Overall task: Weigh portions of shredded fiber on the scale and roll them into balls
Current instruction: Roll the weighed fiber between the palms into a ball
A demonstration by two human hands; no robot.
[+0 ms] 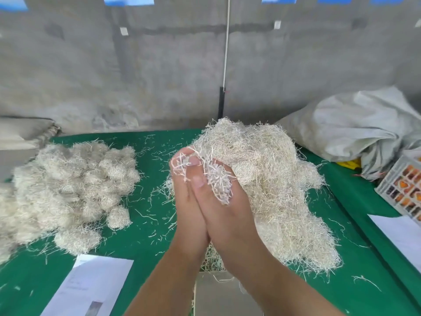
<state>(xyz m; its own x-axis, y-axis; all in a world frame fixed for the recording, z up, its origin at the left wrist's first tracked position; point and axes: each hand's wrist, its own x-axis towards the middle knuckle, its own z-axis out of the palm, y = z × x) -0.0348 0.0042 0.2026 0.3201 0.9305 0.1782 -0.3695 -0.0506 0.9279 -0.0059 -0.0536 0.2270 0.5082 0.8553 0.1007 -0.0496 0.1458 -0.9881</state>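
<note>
My left hand point(190, 208) and my right hand point(224, 215) are pressed together palm to palm above the table's middle. Between them they squeeze a small portion of shredded fiber point(216, 179), pale strands sticking out past the fingertips and thumbs. Right behind and beside my hands lies a big loose heap of shredded fiber point(273, 185). A pile of rolled fiber balls point(68, 190) covers the left part of the green table point(148, 215). The grey scale platform point(216, 295) shows below my wrists, mostly hidden by my forearms.
A sheet of paper point(91, 286) lies at the front left and another paper point(401, 236) at the right edge. A grey sack point(355, 128) and a white crate point(403, 185) stand at the right. A concrete wall rises behind the table.
</note>
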